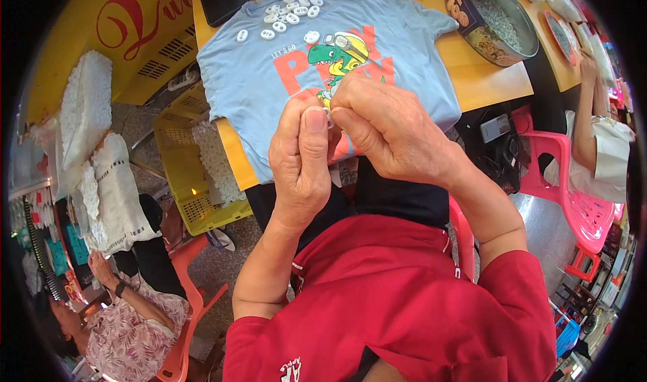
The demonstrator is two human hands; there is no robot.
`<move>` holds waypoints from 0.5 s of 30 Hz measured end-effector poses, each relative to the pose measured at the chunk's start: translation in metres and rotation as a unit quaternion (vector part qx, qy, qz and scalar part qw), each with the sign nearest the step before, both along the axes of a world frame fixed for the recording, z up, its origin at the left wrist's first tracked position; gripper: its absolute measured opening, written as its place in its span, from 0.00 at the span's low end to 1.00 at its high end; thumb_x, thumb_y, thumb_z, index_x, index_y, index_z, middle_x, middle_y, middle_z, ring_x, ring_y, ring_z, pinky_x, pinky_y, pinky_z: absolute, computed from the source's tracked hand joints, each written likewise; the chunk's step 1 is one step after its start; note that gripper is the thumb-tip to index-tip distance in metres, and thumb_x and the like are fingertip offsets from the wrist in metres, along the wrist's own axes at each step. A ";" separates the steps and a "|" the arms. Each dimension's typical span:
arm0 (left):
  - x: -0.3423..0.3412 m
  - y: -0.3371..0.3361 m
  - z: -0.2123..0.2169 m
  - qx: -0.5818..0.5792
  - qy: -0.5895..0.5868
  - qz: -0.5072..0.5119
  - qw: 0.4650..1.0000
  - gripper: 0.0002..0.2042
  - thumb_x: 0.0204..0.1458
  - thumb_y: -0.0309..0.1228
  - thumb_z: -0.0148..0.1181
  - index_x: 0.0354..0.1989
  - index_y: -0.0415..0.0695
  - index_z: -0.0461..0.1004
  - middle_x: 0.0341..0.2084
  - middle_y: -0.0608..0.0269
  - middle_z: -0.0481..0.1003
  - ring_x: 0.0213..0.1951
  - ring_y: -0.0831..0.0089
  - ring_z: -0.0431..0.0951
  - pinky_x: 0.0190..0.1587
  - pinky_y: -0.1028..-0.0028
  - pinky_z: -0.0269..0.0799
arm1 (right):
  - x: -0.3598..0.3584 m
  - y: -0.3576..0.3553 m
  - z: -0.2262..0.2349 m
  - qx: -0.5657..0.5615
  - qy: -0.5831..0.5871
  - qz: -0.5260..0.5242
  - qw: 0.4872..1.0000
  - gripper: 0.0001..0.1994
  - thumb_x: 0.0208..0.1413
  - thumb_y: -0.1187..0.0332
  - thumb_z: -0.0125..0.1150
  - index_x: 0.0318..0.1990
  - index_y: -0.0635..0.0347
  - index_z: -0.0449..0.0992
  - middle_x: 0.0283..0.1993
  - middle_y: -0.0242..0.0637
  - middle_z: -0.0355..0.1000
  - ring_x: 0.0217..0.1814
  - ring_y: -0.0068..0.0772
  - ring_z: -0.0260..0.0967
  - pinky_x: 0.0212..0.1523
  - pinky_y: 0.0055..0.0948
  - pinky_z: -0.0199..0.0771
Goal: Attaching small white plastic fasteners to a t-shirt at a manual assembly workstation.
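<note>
My left hand (300, 156) and my right hand (394, 129) meet above the near part of a light blue T-shirt (242, 78) with a dinosaur print. Both are closed, fingertips pinching one small white plastic piece (329, 117) between them. Most of that piece is hidden by my thumbs and fingers. Farther off on the shirt lies a loose group of white oval plastic pieces (292, 18), each with small holes. The shirt is spread flat over the yellow table.
A round tin (482, 41) full of tiny shiny metal parts stands at the far right of the yellow table (488, 82). Left of the table is a yellow crate (189, 200) with white pieces. People sit on both sides, near a pink chair (573, 186) and an orange chair (185, 301).
</note>
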State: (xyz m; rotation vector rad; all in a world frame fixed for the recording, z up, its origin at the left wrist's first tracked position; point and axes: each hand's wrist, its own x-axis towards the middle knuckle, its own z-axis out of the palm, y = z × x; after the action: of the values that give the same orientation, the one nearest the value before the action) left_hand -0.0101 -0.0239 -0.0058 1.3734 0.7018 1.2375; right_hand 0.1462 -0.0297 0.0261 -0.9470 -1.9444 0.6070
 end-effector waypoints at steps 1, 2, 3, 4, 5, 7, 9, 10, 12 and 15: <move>0.000 0.000 -0.003 -0.016 -0.021 0.003 1.000 0.10 0.66 0.29 0.42 0.32 0.40 0.65 0.21 0.72 0.63 0.23 0.85 0.59 0.24 0.81 0.56 | -0.002 0.000 -0.001 0.001 0.015 -0.002 1.000 0.03 0.59 0.76 0.52 0.34 0.66 0.67 0.30 0.42 0.67 0.29 0.46 0.66 0.30 0.35 0.67; 0.001 0.000 -0.004 -0.016 -0.021 0.004 1.000 0.10 0.66 0.29 0.42 0.32 0.40 0.65 0.21 0.72 0.63 0.23 0.85 0.59 0.24 0.81 0.56 | -0.003 0.000 -0.002 0.002 0.030 -0.003 1.000 0.03 0.59 0.76 0.51 0.34 0.66 0.67 0.29 0.42 0.67 0.29 0.46 0.67 0.30 0.35 0.67; 0.002 -0.001 -0.006 -0.007 -0.025 0.010 1.000 0.10 0.66 0.29 0.42 0.32 0.40 0.65 0.22 0.72 0.63 0.24 0.86 0.59 0.24 0.81 0.56 | -0.004 -0.001 -0.003 0.003 0.030 -0.003 1.000 0.03 0.59 0.76 0.51 0.34 0.66 0.67 0.29 0.42 0.67 0.29 0.46 0.67 0.30 0.35 0.67; 0.004 -0.001 -0.006 0.002 -0.028 0.016 0.999 0.10 0.66 0.29 0.42 0.32 0.40 0.65 0.22 0.73 0.62 0.24 0.86 0.59 0.24 0.82 0.56 | -0.005 -0.001 -0.004 0.008 0.029 -0.013 0.999 0.03 0.60 0.76 0.51 0.34 0.66 0.67 0.29 0.42 0.67 0.29 0.45 0.67 0.30 0.35 0.67; 0.005 -0.002 -0.006 0.002 -0.028 0.016 0.999 0.10 0.66 0.29 0.42 0.32 0.40 0.65 0.22 0.73 0.62 0.24 0.86 0.59 0.24 0.82 0.56 | -0.006 -0.002 -0.005 0.013 0.028 -0.023 0.999 0.03 0.60 0.76 0.51 0.34 0.66 0.67 0.29 0.42 0.67 0.29 0.45 0.67 0.30 0.35 0.67; 0.007 -0.003 -0.003 0.003 0.006 0.039 0.999 0.10 0.66 0.29 0.42 0.32 0.40 0.65 0.22 0.73 0.62 0.24 0.87 0.58 0.25 0.82 0.56 | -0.007 -0.001 -0.008 0.004 0.034 -0.028 0.999 0.04 0.60 0.75 0.51 0.34 0.66 0.67 0.29 0.42 0.66 0.29 0.45 0.67 0.30 0.35 0.67; 0.008 0.001 -0.004 -0.021 -0.008 0.029 0.999 0.10 0.66 0.30 0.42 0.32 0.41 0.65 0.22 0.73 0.62 0.24 0.87 0.58 0.25 0.82 0.56 | -0.008 0.001 -0.012 -0.006 0.042 -0.032 0.999 0.04 0.60 0.75 0.51 0.34 0.66 0.67 0.29 0.43 0.66 0.29 0.45 0.67 0.30 0.34 0.67; 0.008 0.004 -0.005 -0.045 -0.021 0.019 0.999 0.11 0.66 0.31 0.42 0.31 0.41 0.65 0.22 0.73 0.62 0.24 0.87 0.58 0.25 0.83 0.56 | -0.008 0.002 -0.013 -0.023 0.033 -0.050 0.998 0.05 0.61 0.74 0.51 0.34 0.67 0.68 0.29 0.42 0.66 0.29 0.43 0.67 0.30 0.34 0.67; 0.005 0.011 -0.010 -0.073 -0.034 0.000 0.997 0.11 0.66 0.32 0.42 0.31 0.42 0.64 0.21 0.73 0.62 0.23 0.87 0.58 0.25 0.83 0.56 | -0.009 0.004 -0.013 -0.039 0.024 -0.067 0.997 0.06 0.61 0.74 0.51 0.34 0.67 0.68 0.28 0.42 0.66 0.29 0.40 0.66 0.30 0.33 0.67; 0.003 0.013 -0.011 -0.116 -0.067 -0.025 0.991 0.12 0.66 0.34 0.42 0.30 0.43 0.64 0.20 0.73 0.61 0.22 0.87 0.58 0.24 0.82 0.56 | -0.002 0.007 -0.009 -0.102 0.043 -0.045 0.993 0.06 0.62 0.72 0.50 0.35 0.67 0.69 0.28 0.40 0.65 0.29 0.36 0.66 0.30 0.32 0.66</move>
State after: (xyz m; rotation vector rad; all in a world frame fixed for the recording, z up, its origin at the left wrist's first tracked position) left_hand -0.0071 -0.0110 -0.0163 1.1004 0.6903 1.1583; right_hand 0.1437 -0.0232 0.0174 -1.1090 -1.7772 0.7919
